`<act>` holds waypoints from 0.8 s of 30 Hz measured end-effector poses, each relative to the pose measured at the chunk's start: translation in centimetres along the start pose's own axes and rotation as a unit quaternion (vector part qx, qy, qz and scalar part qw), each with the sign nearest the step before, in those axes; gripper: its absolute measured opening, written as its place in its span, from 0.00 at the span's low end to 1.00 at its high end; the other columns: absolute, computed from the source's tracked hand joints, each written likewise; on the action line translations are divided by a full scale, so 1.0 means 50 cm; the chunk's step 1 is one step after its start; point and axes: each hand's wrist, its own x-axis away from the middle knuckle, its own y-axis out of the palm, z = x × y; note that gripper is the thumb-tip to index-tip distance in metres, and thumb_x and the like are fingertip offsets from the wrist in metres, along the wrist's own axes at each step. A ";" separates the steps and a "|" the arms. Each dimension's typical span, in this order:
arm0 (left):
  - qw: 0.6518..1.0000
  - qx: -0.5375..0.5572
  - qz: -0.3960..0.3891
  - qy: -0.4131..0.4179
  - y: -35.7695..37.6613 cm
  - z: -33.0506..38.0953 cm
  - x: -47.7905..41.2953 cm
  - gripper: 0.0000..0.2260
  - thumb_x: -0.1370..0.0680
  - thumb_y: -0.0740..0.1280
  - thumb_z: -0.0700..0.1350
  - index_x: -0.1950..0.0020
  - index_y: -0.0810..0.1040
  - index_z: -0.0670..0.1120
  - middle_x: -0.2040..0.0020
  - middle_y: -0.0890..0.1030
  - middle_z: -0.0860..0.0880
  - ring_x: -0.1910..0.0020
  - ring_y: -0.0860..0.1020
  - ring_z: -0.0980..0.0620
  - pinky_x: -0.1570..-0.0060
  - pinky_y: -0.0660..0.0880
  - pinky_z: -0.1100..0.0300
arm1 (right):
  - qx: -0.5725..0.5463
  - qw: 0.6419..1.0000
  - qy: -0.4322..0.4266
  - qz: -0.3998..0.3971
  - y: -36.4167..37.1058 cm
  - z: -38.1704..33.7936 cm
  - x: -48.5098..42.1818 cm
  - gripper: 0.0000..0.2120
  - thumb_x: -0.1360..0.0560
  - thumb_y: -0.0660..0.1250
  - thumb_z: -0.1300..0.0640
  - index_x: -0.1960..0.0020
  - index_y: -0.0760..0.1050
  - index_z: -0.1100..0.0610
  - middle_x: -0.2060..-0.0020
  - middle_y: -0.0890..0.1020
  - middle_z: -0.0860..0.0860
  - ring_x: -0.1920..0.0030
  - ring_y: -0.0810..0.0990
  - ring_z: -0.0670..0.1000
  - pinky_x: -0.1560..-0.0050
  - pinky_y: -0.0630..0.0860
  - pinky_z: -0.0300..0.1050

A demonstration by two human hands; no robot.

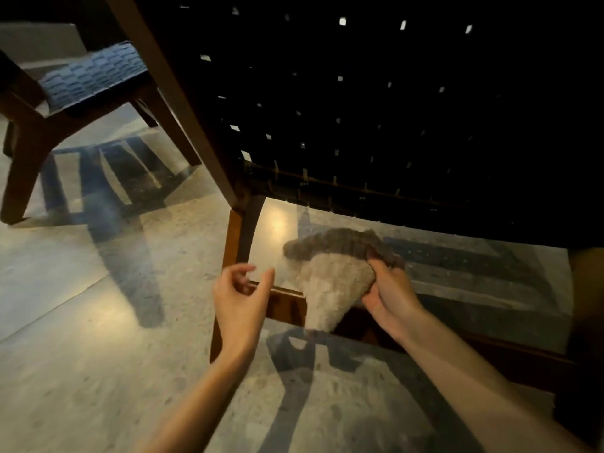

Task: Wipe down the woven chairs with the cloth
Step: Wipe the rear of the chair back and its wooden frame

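Beige fuzzy cloth [330, 289] hangs from the right hand [389, 295], gripped between its thumb and curled fingers just below the dark woven chair [359, 109], while the left hand [240, 295], just beside the cloth, holds nothing, its loosely curled fingers apart.

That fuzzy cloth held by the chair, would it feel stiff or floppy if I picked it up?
Probably floppy: the cloth droops in a folded point below the right hand gripping it. Likely light, since one hand carries it. Its nubby surface suggests it would not slip easily.
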 end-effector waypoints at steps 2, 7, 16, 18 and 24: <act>0.987 0.017 -0.074 -0.140 0.027 -0.001 0.040 0.17 0.29 0.68 0.60 0.50 0.74 0.49 0.53 0.78 0.45 0.58 0.77 0.53 0.63 0.70 0.63 | -0.096 0.995 0.017 0.012 0.003 -0.007 -0.001 0.19 0.18 0.57 0.59 0.28 0.62 0.58 0.35 0.74 0.60 0.36 0.74 0.57 0.45 0.75 0.51; 0.821 0.211 -0.284 -0.448 0.069 0.017 0.073 0.38 0.32 0.56 0.74 0.45 0.76 0.41 0.51 0.81 0.45 0.53 0.79 0.48 0.53 0.76 0.55 | -0.166 0.986 0.015 -0.023 0.002 -0.017 -0.001 0.15 0.19 0.57 0.58 0.34 0.68 0.60 0.42 0.78 0.57 0.39 0.74 0.55 0.38 0.69 0.48; 0.726 0.512 -0.176 -0.423 0.030 0.064 -0.015 0.19 0.30 0.71 0.41 0.42 0.76 0.35 0.53 0.82 0.34 0.56 0.83 0.39 0.59 0.81 0.49 | -0.138 0.989 0.041 -0.040 0.013 0.024 0.007 0.08 0.24 0.59 0.67 0.48 0.74 0.63 0.51 0.82 0.59 0.46 0.80 0.56 0.41 0.75 0.48; 0.743 0.511 -0.174 -0.396 0.016 0.062 -0.038 0.24 0.32 0.69 0.35 0.36 0.73 0.38 0.48 0.82 0.36 0.54 0.83 0.41 0.66 0.82 0.53 | -0.110 0.993 0.034 -0.023 0.020 0.029 -0.004 0.08 0.23 0.60 0.66 0.45 0.73 0.64 0.48 0.81 0.61 0.46 0.80 0.56 0.44 0.76 0.49; 0.807 0.496 -0.121 -0.297 0.021 0.056 -0.101 0.26 0.36 0.66 0.29 0.41 0.72 0.48 0.44 0.79 0.39 0.51 0.82 0.42 0.69 0.80 0.53 | -0.128 0.992 0.001 0.010 0.077 0.022 -0.050 0.15 0.21 0.61 0.64 0.35 0.69 0.62 0.45 0.79 0.58 0.41 0.77 0.56 0.49 0.76 0.49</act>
